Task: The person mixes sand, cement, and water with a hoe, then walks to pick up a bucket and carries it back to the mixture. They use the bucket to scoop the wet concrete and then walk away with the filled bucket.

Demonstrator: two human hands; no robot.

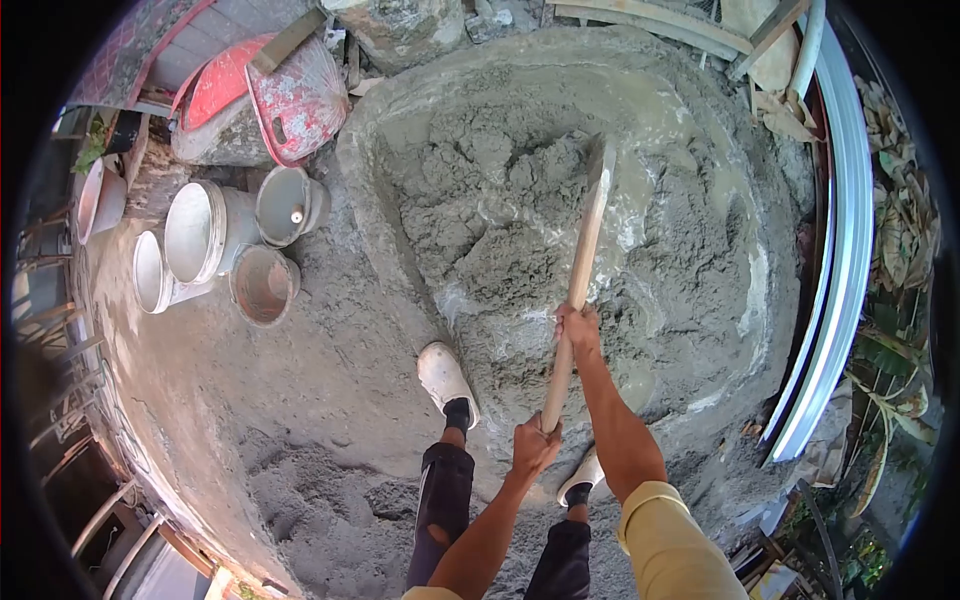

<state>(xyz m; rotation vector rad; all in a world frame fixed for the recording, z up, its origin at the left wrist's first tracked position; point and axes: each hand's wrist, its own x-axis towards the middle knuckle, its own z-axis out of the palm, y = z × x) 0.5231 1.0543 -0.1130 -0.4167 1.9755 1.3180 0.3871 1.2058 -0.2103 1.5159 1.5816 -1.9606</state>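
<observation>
Both of my hands are wrapped round the long wooden handle of a hoe (585, 245). My left hand (537, 447) grips it near its lower end, close to my body. Further up the shaft, my right hand (578, 328) is closed with the arm stretched forward. The hoe's far end is coated grey and rests in wet concrete mix (500, 210), which hides most of the blade. Lumpy mix lies left of the handle; smoother, wetter mix with whitish patches spreads to the right.
A raised mortar rim (385, 215) surrounds the mix. One light clog (445, 380) stands at its lower left edge. Several buckets (262, 285) stand at left, below a red, cement-splashed container (297, 100). Curved metal sheeting (838, 250) borders the right side, with plants beyond.
</observation>
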